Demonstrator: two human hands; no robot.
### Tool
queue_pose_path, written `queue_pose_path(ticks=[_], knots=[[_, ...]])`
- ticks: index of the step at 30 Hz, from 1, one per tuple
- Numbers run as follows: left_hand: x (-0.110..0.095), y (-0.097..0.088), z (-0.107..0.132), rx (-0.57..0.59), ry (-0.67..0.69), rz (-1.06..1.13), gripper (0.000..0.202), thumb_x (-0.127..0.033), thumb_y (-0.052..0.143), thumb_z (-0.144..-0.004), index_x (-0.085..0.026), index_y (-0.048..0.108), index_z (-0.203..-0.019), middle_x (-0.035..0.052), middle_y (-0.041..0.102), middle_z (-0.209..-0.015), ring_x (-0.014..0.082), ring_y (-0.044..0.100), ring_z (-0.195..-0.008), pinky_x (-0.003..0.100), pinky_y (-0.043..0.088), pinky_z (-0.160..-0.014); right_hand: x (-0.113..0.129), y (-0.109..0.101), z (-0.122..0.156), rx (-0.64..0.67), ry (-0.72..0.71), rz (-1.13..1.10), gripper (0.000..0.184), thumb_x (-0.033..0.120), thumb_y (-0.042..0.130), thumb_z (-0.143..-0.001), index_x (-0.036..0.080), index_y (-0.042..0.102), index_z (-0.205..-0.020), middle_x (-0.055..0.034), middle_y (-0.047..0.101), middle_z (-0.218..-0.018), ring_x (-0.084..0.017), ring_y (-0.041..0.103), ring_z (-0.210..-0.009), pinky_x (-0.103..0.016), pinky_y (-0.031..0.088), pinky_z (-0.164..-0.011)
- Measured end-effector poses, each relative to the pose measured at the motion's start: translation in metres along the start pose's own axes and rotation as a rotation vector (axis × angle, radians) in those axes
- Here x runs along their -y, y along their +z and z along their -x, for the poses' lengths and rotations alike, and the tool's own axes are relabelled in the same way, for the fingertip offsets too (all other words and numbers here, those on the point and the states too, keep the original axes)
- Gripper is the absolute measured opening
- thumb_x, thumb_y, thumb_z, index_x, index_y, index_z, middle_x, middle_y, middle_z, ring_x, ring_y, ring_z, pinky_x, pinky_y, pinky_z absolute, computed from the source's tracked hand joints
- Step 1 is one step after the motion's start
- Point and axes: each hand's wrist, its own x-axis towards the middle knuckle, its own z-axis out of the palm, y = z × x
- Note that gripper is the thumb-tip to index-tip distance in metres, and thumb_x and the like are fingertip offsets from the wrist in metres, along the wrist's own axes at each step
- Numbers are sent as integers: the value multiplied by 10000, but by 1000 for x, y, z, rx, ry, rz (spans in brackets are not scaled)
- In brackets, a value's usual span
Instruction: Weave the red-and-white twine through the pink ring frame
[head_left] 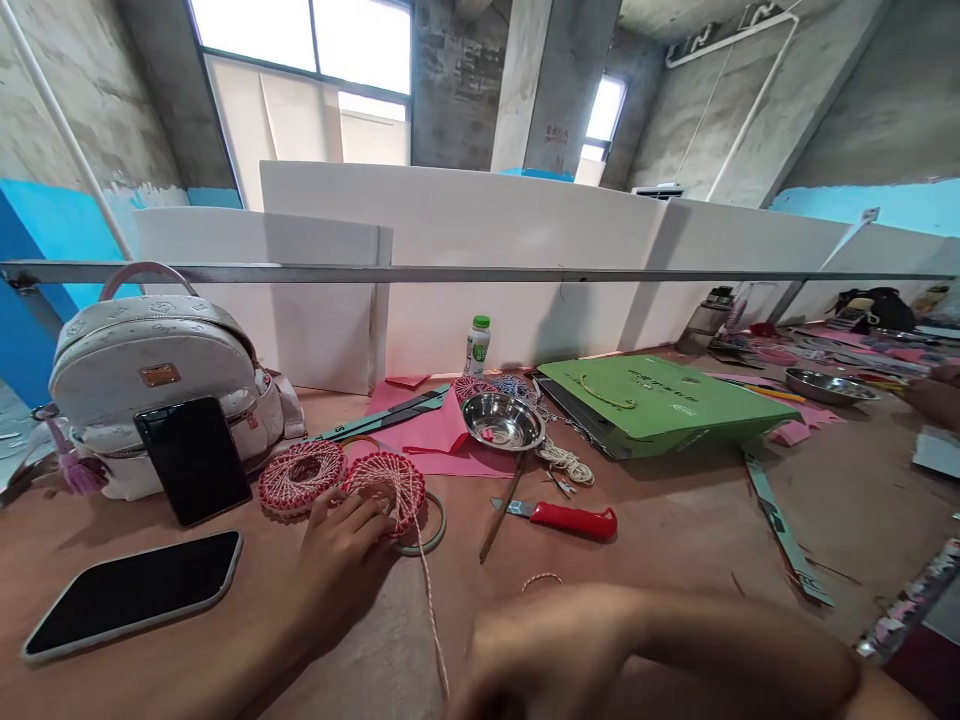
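My left hand [349, 535] grips the lower left edge of a round, red-edged string-wound disc [401, 480] with pale thread crossing it in a pattern. From the disc a thin twisted cord [429, 600] runs down toward the bottom edge, close by my right hand [555, 640]. That hand is smeared by motion and its fingers point down, mostly hidden, so its hold on the cord does not show. A second red-and-white wound disc [302, 475] lies just left of the first. Partly beneath the held disc is a greenish ring [435, 525].
Right of the discs lie a red-handled knife [574, 520], a brown stick [499, 520] and a steel bowl [504, 422]. Two phones [135, 592] and a white backpack [157, 370] occupy the left. A green bag [675, 400], coiled cord [566, 462] and a bottle [478, 348] stand farther back.
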Motion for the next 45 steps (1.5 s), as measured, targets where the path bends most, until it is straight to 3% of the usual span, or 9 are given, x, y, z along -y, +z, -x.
queue_pose_path(ticks=[3, 6, 11, 17, 24, 29, 34, 40, 45], knots=[[2, -1, -1, 26, -2, -42, 219, -238, 553, -976, -253, 700, -815, 13, 753, -862, 221, 662, -842, 442, 319, -1013, 3, -18, 1, -413, 124, 314, 224, 110, 602, -929, 193, 702, -1111, -28, 708, -945, -143, 634, -807, -233, 464, -694], [7, 3, 0, 50, 3, -39, 134, -259, 615, -950, -263, 699, -846, -3, 733, -826, 225, 660, -829, 457, 316, -1024, -8, -36, -3, -578, 151, 467, 334, 71, 549, -940, 208, 678, -1217, -93, 692, -1196, -198, 639, -1029, -297, 497, -847], [14, 7, 0, 152, 0, 59, 37, -252, 700, -891, -242, 670, -871, -9, 711, -825, 212, 647, -807, 467, 314, -1021, -26, -51, -23, -548, 68, 519, 385, 7, 519, -935, 213, 675, -1220, -88, 665, -1206, -188, 621, -1063, -291, 501, -886], [11, -1, -5, 231, -38, 217, 112, -149, 639, -860, -240, 650, -924, 0, 712, -941, 216, 634, -926, 476, 279, -1038, -35, -54, -42, -616, 157, 515, 286, 118, 565, -951, 188, 681, -1203, -92, 675, -1192, -212, 645, -1043, -303, 522, -846], [13, 1, -6, 234, -132, 320, 153, -184, 616, -890, -249, 654, -1024, -1, 700, -886, 209, 610, -858, 462, 338, -1019, -57, -53, -54, -650, 133, 695, 207, 222, 596, -992, 145, 626, -1181, -111, 702, -1147, -228, 648, -1055, -331, 530, -855], [17, 8, -2, 186, -127, 253, 25, -233, 661, -890, -227, 637, -892, -9, 675, -799, 198, 596, -771, 446, 391, -979, -66, -47, -60, -659, 75, 1011, 118, 143, 573, -996, 114, 626, -1098, -108, 709, -1047, -224, 629, -994, -334, 524, -810], [18, 11, -1, 158, -107, 240, 100, -208, 641, -882, -215, 598, -792, -20, 657, -756, 182, 578, -741, 417, 403, -941, -60, -44, -58, -661, 30, 1136, 86, 141, 564, -1007, 127, 643, -1038, -93, 705, -1009, -200, 614, -968, -312, 501, -811], [18, 11, -1, 148, -122, 294, 83, -143, 612, -853, -223, 629, -861, -19, 710, -840, 190, 611, -808, 416, 368, -980, -58, -45, -61, -681, -37, 1022, 155, 149, 527, -1025, 112, 613, -1147, -105, 699, -1054, -207, 607, -1005, -314, 498, -816], [16, 6, -4, 204, -130, 275, 43, -216, 624, -894, -236, 655, -917, -22, 731, -852, 193, 631, -816, 423, 370, -990, -73, -50, -64, -776, -50, 566, 216, 316, 684, -951, 151, 618, -1073, -87, 675, -1078, -181, 615, -937, -282, 498, -781]])
